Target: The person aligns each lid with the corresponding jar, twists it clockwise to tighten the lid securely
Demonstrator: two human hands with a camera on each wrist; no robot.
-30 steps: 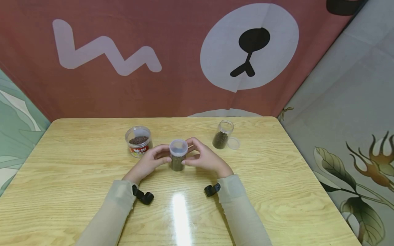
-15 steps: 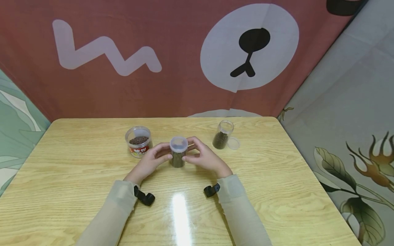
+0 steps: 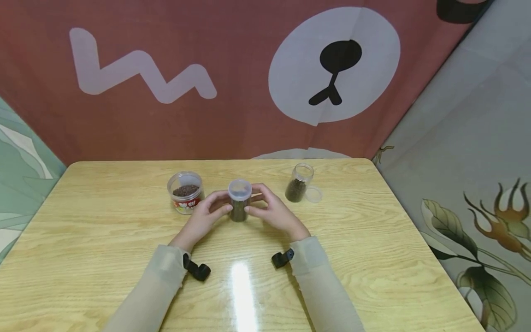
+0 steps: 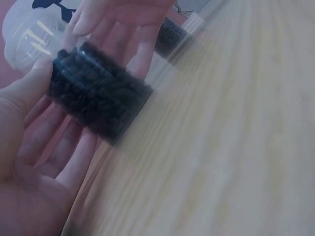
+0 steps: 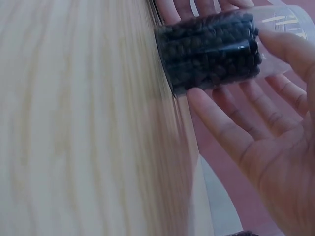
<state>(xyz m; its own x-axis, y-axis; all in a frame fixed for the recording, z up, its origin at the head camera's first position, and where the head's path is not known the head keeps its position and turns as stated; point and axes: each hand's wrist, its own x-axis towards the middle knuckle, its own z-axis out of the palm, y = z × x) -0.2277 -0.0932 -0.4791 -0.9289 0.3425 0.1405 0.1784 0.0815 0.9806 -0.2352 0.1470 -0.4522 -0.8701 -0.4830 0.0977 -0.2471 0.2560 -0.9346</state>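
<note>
Jar [image 3: 238, 207] stands upright between the two hands at mid-table, its long axis near vertical, a cloudy lid [image 3: 239, 186] on top and dark pellets packed behind its clear wall; going from the left, the tub [image 3: 185, 204] with the red label sits uncovered, brown grains [image 3: 185, 190] inside, just beyond the knuckles of the left hand [image 3: 201, 220]; that hand meets the jar from its left, the thumb [image 4: 38, 82] pressing the near wall just under the lid and the fingers [image 4: 64, 142] lying slightly apart round the far side, so that jar is held between the two; the jar then lies to the right of the left hand's fingers and to the left of the right hand's, with neither hand clearly nearer; the right hand [image 3: 274, 215] mirrors the grip, thumb on the near side by the neck, fingers spread along the far side, the lowest reaching close to the base; both grips cross the long axis rather than run along it; whether the base rests on the table [image 3: 381, 263] or hangs just above it, I cannot tell; farther right, and well apart from the jar, the open jar [image 3: 303, 174] stands part-filled with dark pellets, the loose lid [image 3: 314, 195] lying flat just beside its base.
</note>
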